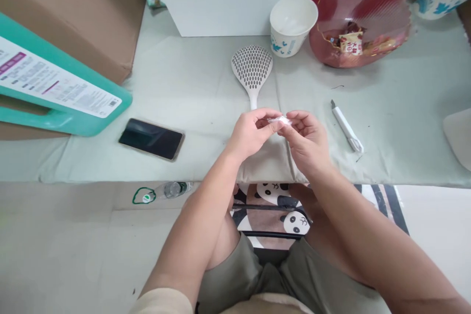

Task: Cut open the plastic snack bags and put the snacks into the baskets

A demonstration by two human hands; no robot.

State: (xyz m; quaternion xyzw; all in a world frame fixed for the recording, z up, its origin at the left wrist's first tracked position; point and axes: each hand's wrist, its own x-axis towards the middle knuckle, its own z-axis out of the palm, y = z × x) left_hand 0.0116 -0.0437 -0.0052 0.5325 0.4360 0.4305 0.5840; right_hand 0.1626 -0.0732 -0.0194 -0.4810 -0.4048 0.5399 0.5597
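Left hand (pixel 248 132) and right hand (pixel 309 142) both fingertip-pinch a small white crinkled packet (pixel 281 120), from here probably light, soft, slightly slippery, best gripped at its edges.

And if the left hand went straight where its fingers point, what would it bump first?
Probably the right hand, just beyond the small white thing at the left hand's fingertips. How they line up in depth is hard to tell.
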